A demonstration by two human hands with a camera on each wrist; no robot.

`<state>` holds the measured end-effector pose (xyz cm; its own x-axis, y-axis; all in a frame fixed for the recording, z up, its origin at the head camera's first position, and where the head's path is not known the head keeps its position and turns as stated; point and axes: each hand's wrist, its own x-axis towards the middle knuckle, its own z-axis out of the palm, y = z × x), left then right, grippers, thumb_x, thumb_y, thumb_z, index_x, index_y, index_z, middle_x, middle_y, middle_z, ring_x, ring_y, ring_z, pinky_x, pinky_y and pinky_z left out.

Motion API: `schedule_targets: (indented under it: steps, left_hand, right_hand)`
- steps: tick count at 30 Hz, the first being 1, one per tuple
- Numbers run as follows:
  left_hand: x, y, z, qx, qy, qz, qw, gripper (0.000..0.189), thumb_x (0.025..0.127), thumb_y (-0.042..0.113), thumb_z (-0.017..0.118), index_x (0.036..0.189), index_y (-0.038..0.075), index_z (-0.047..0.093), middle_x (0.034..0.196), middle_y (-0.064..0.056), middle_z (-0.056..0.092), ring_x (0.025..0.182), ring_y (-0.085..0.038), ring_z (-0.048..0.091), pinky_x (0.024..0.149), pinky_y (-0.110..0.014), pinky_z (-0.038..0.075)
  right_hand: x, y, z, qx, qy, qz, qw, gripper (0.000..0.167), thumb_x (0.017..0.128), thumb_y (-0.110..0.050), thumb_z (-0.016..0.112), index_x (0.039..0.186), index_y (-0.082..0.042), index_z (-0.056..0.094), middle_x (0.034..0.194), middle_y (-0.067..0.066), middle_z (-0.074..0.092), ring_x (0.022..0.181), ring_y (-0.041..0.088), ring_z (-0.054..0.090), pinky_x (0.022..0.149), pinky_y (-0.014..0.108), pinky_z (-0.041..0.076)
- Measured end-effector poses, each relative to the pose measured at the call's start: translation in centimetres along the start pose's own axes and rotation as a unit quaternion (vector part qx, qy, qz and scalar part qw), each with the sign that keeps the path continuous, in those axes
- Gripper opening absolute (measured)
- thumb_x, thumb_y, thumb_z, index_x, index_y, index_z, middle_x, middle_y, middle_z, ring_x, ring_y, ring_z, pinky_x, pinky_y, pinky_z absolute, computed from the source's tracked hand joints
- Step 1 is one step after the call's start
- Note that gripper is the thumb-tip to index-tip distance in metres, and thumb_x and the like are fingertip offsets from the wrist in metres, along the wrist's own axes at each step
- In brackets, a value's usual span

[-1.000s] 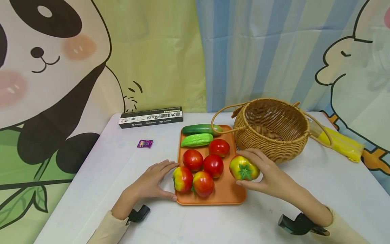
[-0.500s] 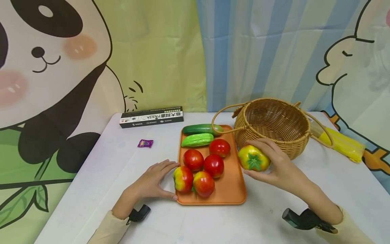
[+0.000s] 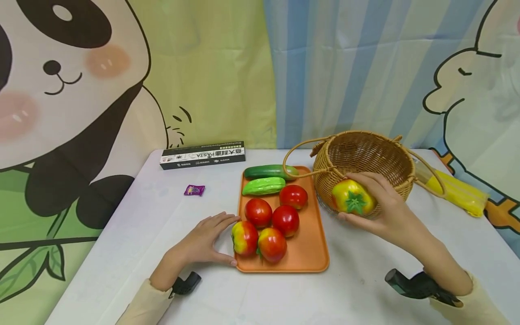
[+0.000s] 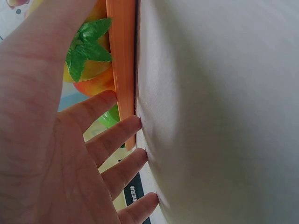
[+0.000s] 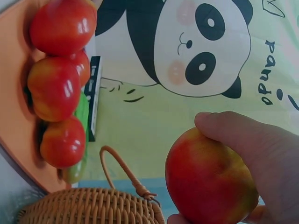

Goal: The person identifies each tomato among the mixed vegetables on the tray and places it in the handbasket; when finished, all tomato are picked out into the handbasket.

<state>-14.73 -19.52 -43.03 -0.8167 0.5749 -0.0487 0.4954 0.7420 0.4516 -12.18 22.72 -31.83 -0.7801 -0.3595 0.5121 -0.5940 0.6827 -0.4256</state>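
Note:
My right hand grips a red-and-yellow tomato with a green leafy top, thumb on one side and fingers on the other. It is held up in front of the wicker basket, covering part of its near wall. In the right wrist view the tomato shows its red side. My left hand rests at the left edge of the orange tray, fingers spread and fairly straight. On the tray sit several tomatoes, a light green ridged gourd and a dark green cucumber.
A black pasta box lies at the back left, with a small purple wrapped candy in front of it. A yellow packet lies right of the basket. The basket's left handle hangs over the tray's back right corner.
My right hand has carried the red-and-yellow tomato right and away from me, from beside the tray to in front of the basket. My left hand has stayed at the tray's edge.

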Motion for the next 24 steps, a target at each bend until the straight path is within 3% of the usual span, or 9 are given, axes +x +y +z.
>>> schedule_targets:
  steps: [12,24]
  left_hand:
    - [-0.1,0.3,-0.3,-0.002,-0.001,-0.002,1.0,0.107,0.063,0.073,0.075,0.15,0.021,0.04,0.153,-0.005,0.039,0.143,-0.034,0.03,0.115,-0.059,0.022]
    - [-0.1,0.2,-0.2,-0.003,0.001,0.001,1.0,0.106,0.063,0.073,0.075,0.15,0.022,0.04,0.153,-0.005,0.039,0.143,-0.034,0.029,0.115,-0.06,0.022]
  right_hand:
    - [0.5,1.2,-1.3,-0.042,0.042,-0.006,0.9982,0.086,0.063,-0.004,0.089,0.14,-0.007,0.05,0.13,0.02,0.048,0.11,0.031,0.051,0.085,0.0,0.031]
    - [1.4,2.6,-2.0,-0.034,0.068,0.01,0.997,0.085,0.065,-0.003,0.088,0.14,-0.004,0.048,0.13,0.021,0.05,0.113,0.034,0.047,0.084,0.004,0.029]
